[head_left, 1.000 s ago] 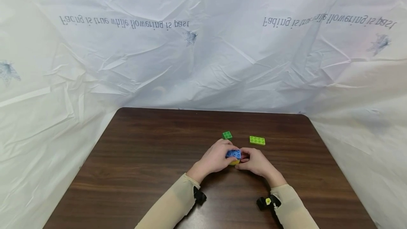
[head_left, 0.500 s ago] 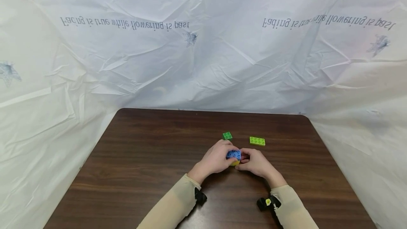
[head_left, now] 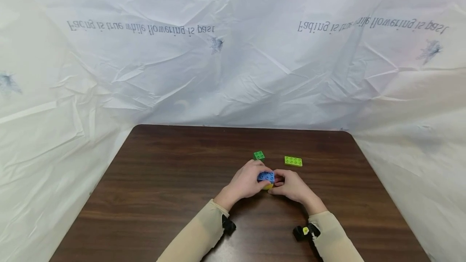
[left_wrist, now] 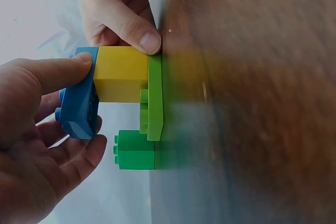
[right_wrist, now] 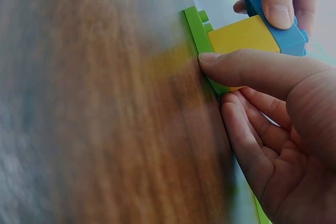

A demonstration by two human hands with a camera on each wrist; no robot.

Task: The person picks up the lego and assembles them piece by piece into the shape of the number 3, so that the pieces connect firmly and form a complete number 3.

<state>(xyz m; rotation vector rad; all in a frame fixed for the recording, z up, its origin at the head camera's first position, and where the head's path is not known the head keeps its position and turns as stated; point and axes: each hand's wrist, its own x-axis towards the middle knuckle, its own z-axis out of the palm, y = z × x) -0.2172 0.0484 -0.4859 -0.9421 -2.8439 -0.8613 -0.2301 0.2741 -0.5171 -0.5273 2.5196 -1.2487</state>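
Note:
My left hand (head_left: 245,181) grips a blue toy brick (left_wrist: 79,95), thumb on one side and fingers on the other. That brick sits on top of a yellow brick (left_wrist: 122,74), sticking out past it and looking slightly tilted in the left wrist view. Underneath, the yellow brick stands on one end of a lime-green flat brick (left_wrist: 155,98), whose bare studs show at the other end. My right hand (head_left: 295,187) pinches the lower part of this stack, with the thumb (right_wrist: 226,62) on the lime-green piece. The stack rests on the table or just above it; I cannot tell which.
A small green brick (head_left: 259,155) lies on the dark wooden table (head_left: 164,181) just beyond my left hand. Farther right lies another lime-green flat brick (head_left: 293,161). White printed sheeting (head_left: 233,72) hangs behind the table's far edge.

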